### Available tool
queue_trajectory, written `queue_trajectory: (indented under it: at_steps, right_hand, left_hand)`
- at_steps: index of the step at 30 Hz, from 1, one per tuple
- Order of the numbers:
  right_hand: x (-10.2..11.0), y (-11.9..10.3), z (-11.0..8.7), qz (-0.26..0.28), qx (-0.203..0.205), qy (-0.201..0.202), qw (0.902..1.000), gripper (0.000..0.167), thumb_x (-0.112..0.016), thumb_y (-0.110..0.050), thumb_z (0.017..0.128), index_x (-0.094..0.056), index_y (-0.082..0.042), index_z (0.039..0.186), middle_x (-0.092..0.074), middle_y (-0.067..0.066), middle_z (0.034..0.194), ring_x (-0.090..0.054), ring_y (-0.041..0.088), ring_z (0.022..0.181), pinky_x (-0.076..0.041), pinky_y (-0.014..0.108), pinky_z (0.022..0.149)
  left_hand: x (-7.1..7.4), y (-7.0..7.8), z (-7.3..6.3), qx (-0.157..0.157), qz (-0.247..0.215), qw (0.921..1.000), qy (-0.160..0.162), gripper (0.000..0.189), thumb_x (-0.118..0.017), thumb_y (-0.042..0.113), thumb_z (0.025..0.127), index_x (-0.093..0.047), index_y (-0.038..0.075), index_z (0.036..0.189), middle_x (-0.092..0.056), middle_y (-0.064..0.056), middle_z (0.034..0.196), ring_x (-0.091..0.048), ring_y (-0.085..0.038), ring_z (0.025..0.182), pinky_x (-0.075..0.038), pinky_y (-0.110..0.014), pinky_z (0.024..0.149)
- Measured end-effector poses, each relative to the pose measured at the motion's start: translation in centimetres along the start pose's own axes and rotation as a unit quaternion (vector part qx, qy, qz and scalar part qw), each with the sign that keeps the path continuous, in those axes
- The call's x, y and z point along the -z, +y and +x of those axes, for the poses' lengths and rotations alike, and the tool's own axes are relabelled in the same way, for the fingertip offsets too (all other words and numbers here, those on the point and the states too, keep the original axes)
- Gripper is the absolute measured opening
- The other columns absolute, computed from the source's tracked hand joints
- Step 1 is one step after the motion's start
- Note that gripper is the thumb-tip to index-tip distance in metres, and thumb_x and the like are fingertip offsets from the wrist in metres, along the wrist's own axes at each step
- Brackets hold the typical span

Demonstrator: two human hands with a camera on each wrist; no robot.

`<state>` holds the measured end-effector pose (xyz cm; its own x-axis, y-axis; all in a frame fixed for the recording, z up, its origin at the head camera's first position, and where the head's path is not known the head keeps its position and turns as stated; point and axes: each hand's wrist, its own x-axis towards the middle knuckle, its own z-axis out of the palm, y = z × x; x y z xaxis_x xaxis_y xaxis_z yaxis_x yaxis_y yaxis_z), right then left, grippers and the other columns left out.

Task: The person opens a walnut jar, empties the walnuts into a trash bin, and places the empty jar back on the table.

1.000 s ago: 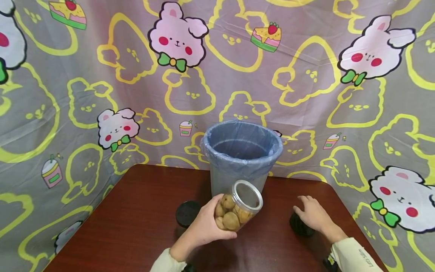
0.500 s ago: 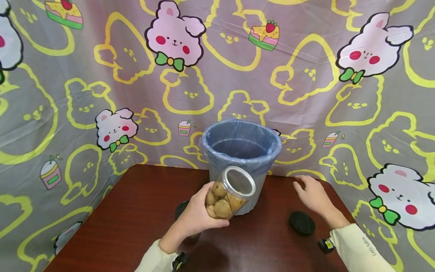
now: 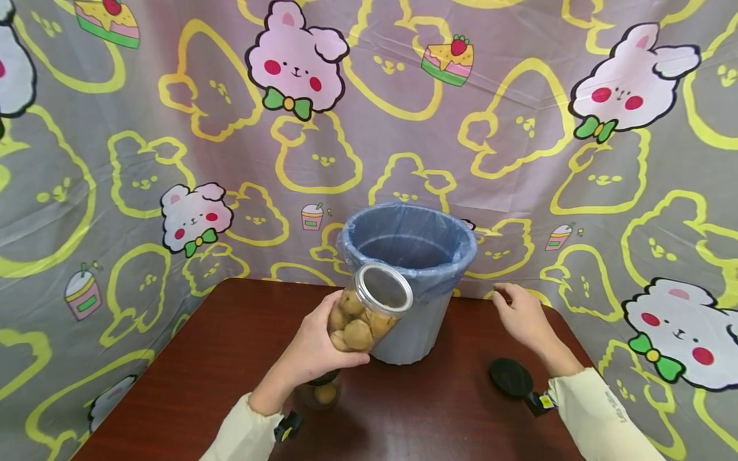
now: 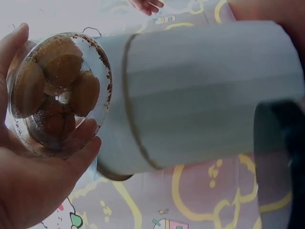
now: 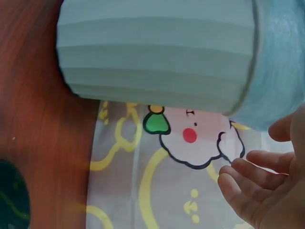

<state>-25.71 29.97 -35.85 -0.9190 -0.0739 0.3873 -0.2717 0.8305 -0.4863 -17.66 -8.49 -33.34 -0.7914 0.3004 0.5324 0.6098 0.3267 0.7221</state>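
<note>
While the left hand [image 3: 313,346] grips a tilted jar [image 3: 360,326], the right hand [image 3: 523,320] hovers empty, relaxed. A lid [image 3: 510,378] lies at right.

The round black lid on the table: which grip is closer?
Right. The right grip is raised near the lid; the left grip, holding the open jar, is farther off to the lid's left.

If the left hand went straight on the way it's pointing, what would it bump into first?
Probably the bin: the left hand, holding the open jar, points toward it, though depth is unclear and it might pass above.
</note>
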Motion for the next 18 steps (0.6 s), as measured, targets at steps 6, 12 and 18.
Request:
queue_trajectory:
  at_steps: [6,12,18]
  right_hand:
    - [0.6,-1.2,0.9,0.020,0.009,0.032,0.9993,0.038,-0.043,-0.022,0.100,-0.057,0.004,0.123,-0.058,0.023,0.118,-0.058,0.039,0.101,-0.045,0.052,0.083]
    - [1.3,-2.5,2.0,0.036,0.016,0.052,0.9979,0.038,-0.042,-0.023,0.100,-0.057,0.003,0.122,-0.060,0.022,0.115,-0.057,0.038,0.104,-0.044,0.051,0.084]
    - [1.8,-3.6,2.9,0.045,0.019,0.053,0.9974,0.039,-0.043,-0.024,0.100,-0.055,0.004,0.125,-0.059,0.022,0.117,-0.057,0.037,0.103,-0.044,0.050,0.085]
  left_hand:
    - [1.6,0.5,0.6,0.017,0.016,0.9997,0.010,0.091,-0.090,0.008,0.056,-0.042,0.002,0.133,-0.058,-0.008,0.115,-0.059,-0.019,0.097,-0.049,-0.033,0.083]
    - [2.4,-1.5,1.3,0.029,0.025,0.9992,0.015,0.094,-0.091,0.014,0.058,-0.040,0.007,0.136,-0.057,-0.008,0.118,-0.058,-0.021,0.100,-0.048,-0.038,0.085]
    - [3.5,-3.3,1.9,0.038,0.045,0.9980,0.021,0.097,-0.092,0.029,0.057,-0.038,0.014,0.137,-0.056,-0.003,0.117,-0.057,-0.017,0.098,-0.048,-0.039,0.083]
